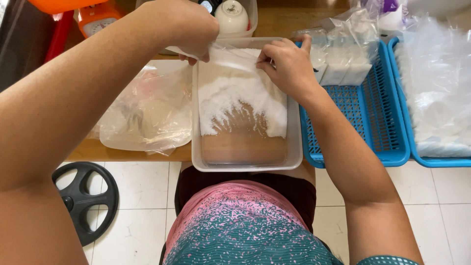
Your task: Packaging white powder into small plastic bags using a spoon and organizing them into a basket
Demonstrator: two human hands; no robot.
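Nearest the camera, a pink and teal patterned top (pixel 245 230) is seen above a white tiled floor (pixel 441 206), where a black wheel-shaped object (pixel 86 198) lies at the left. At the edge of the wooden surface (pixel 132 154) a clear rectangular tub (pixel 294 147) is set, its far half covered by white granular powder (pixel 230 98) (the near half shows bare through the bottom). Over the far end of the tub a small clear plastic bag (pixel 233 58) is held between both hands: its left edge is pinched by the curled fingers of the left hand (pixel 189 29), its right edge by the fingertips of the right hand (pixel 289 66). Left of the tub a crumpled clear plastic sheet (pixel 147 110) is laid. To the right a blue slotted basket (pixel 363 113) is placed, with filled small bags (pixel 343 54) at its far end, and a second blue basket (pixel 436 88) beyond it.
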